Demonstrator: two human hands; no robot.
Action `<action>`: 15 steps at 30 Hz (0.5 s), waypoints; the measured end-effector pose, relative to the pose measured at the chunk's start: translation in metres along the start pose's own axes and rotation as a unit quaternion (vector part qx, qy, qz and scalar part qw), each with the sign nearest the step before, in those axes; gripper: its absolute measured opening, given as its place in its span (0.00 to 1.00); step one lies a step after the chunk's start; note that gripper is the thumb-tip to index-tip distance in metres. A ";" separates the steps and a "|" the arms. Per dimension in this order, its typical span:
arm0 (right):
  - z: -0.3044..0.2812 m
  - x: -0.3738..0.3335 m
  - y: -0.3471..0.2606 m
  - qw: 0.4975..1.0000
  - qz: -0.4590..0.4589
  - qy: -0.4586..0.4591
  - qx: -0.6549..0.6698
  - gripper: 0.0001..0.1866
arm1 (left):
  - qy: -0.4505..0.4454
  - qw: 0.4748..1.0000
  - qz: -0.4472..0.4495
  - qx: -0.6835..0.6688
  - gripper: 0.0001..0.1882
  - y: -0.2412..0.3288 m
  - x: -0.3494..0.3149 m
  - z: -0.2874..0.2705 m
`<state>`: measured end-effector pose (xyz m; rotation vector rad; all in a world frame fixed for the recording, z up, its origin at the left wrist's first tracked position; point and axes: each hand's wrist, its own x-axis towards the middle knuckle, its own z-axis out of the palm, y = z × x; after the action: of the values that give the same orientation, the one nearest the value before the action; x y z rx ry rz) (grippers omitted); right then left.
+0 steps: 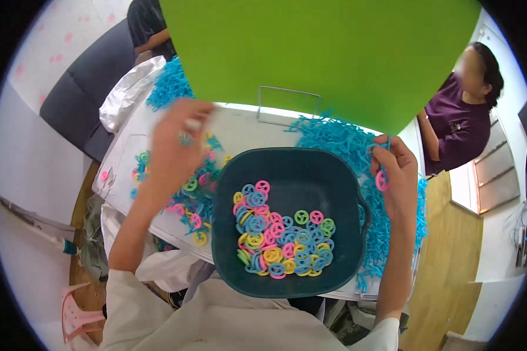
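Observation:
In front of me a dark green square basin (287,167) holds many small plastic wheels (269,231) in pink, blue, yellow and green. To its right, my right hand (397,167) pinches a thin blue plastic piece (387,143) above a heap of such pieces. A pink wheel (382,180) hangs at those fingers. On the other side, my left hand (181,137) is smeared by motion over a mixed pile of wheels and blue pieces (196,202). Its fingers are bent, and whether it holds anything is unclear.
Blue plastic pieces (334,137) lie heaped behind and right of the basin on a white table (246,126). A large green panel (316,52) stands behind, near a wire handle (290,88). One person (462,123) is at the right, another at the far left.

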<state>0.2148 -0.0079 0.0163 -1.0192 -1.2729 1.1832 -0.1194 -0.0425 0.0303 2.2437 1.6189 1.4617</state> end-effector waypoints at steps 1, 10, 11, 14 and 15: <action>-0.005 0.001 -0.002 1.000 -0.013 0.008 0.021 0.09 | -0.080 0.996 0.009 -0.029 0.11 0.020 0.012 0.025; -0.015 -0.002 -0.036 0.996 -0.089 -0.012 -0.018 0.13 | -0.461 0.874 0.148 -0.042 0.06 0.082 -0.006 0.101; -0.016 -0.004 -0.036 0.996 -0.089 -0.008 -0.018 0.13 | -0.462 0.873 0.150 -0.044 0.06 0.078 -0.020 0.108; -0.013 -0.003 -0.035 0.996 -0.081 -0.032 -0.025 0.13 | -0.477 0.862 0.172 -0.008 0.16 0.074 -0.035 0.128; -0.008 -0.002 -0.030 0.996 -0.060 -0.057 -0.045 0.13 | -0.476 0.864 0.166 -0.003 0.16 0.071 -0.037 0.135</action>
<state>0.2252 -0.0138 0.0454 -0.9362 -1.4686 1.1136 0.0230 -0.0396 -0.0352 2.6267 0.9151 0.1833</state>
